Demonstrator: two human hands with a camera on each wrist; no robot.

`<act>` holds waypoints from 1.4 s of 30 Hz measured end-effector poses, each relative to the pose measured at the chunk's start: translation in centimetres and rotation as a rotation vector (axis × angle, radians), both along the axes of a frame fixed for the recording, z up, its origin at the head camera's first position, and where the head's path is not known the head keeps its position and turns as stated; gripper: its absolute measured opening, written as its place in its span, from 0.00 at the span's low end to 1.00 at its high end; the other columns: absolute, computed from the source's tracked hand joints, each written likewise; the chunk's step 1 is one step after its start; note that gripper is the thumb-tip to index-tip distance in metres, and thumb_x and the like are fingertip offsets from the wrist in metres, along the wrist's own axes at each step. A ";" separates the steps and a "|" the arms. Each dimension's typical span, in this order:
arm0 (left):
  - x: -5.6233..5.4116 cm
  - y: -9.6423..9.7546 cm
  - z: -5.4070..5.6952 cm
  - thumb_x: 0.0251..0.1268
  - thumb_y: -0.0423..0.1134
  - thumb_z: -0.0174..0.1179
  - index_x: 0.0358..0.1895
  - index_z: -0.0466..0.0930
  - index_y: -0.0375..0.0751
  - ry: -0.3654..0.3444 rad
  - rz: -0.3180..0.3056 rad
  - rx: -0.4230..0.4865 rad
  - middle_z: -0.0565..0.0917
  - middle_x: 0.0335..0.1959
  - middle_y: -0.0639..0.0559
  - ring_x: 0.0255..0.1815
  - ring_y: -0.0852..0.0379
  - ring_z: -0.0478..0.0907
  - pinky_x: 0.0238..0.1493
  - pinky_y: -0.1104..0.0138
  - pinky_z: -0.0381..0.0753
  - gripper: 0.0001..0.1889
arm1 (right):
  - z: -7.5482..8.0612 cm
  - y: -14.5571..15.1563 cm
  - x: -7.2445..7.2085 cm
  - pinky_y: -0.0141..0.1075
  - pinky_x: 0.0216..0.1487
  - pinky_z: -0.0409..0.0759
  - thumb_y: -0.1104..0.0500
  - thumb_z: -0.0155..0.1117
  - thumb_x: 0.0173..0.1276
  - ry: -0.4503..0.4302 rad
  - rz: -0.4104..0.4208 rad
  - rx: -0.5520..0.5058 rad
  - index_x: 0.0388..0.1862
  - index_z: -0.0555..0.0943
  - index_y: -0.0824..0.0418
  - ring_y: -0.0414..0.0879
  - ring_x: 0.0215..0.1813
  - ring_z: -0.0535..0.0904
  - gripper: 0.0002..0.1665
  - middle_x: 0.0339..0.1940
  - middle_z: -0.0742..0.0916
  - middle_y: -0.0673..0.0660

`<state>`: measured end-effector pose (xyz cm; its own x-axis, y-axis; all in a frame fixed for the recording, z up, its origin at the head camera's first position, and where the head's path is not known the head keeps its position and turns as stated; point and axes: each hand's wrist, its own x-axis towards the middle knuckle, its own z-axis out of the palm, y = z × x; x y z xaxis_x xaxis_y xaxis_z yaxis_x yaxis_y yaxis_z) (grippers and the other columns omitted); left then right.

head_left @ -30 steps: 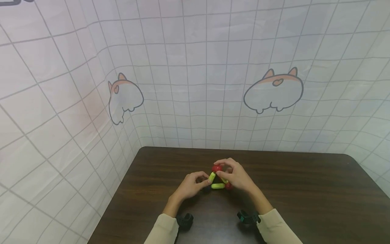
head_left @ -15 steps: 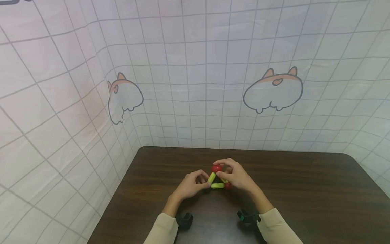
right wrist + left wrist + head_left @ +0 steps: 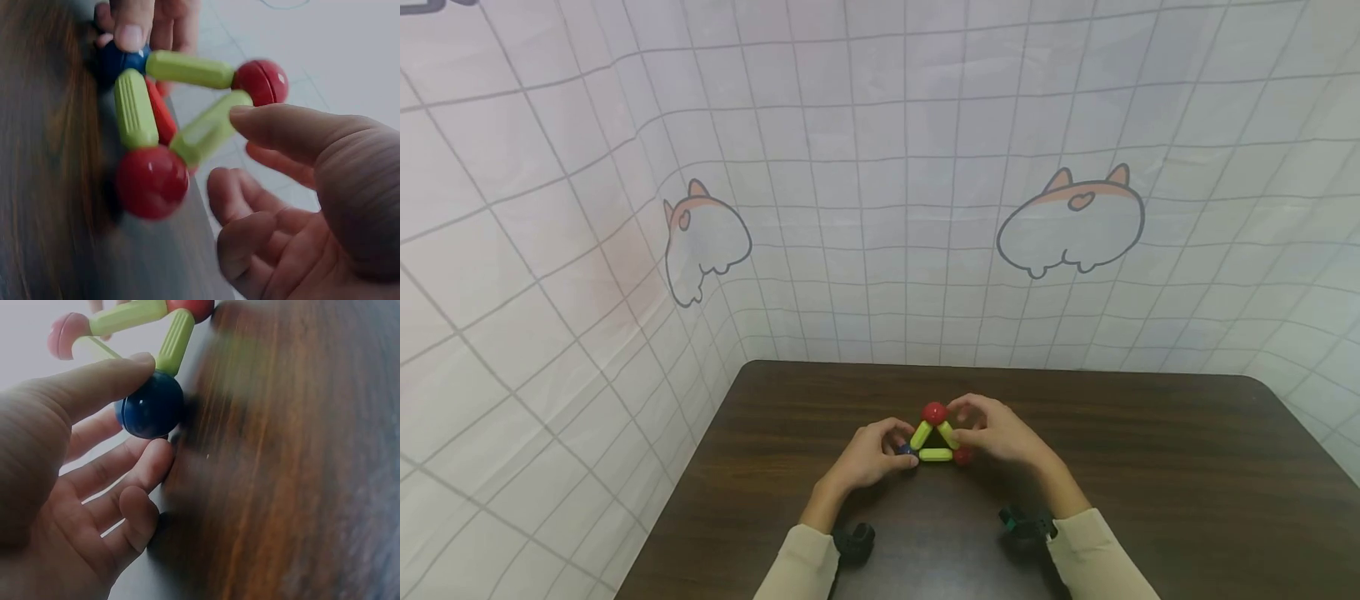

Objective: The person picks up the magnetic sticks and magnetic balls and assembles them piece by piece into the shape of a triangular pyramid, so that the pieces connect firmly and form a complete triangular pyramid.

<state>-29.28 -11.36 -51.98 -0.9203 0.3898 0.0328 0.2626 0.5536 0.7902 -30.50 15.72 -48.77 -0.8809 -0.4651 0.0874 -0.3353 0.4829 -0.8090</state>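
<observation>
A triangle of yellow-green rods (image 3: 936,455) and balls stands upright on the table, a red ball (image 3: 934,413) at its peak. Another red ball (image 3: 152,182) forms the lower right corner, a blue ball (image 3: 153,405) the lower left. My left hand (image 3: 871,452) pinches that blue ball between thumb and fingers. To the right of the triangle, my right hand (image 3: 1000,429) has its fingers loosely bent. Its thumb overlaps the right-hand rod (image 3: 209,128) in the right wrist view; whether it touches is unclear. Partly hidden behind the triangle is a red piece (image 3: 161,114).
Both hands work over a dark wood-grain table (image 3: 1150,475). A white gridded cloth (image 3: 865,167) with animal drawings hangs behind it and along the left side. Dark wrist devices (image 3: 854,542) sit below the hands.
My right hand has let go of the top red ball and moved a little to the right. The left hand's thumb has shifted from the left rod down to the blue ball.
</observation>
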 end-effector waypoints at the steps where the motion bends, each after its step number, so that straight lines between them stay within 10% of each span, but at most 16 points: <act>1: 0.0 0.0 -0.1 0.61 0.45 0.74 0.57 0.81 0.49 0.003 0.002 0.000 0.83 0.41 0.52 0.32 0.59 0.77 0.32 0.67 0.77 0.22 | -0.1 0.3 -0.1 0.37 0.35 0.78 0.55 0.71 0.69 0.005 0.001 0.021 0.60 0.79 0.60 0.45 0.36 0.79 0.23 0.50 0.84 0.62; 42: 0.1 1.0 -0.2 0.63 0.43 0.73 0.55 0.85 0.45 0.058 0.107 -0.037 0.84 0.41 0.52 0.28 0.62 0.75 0.29 0.69 0.75 0.18 | -2.3 1.1 1.5 0.36 0.23 0.76 0.56 0.70 0.70 -0.123 -0.076 0.046 0.53 0.78 0.57 0.45 0.27 0.78 0.16 0.36 0.82 0.55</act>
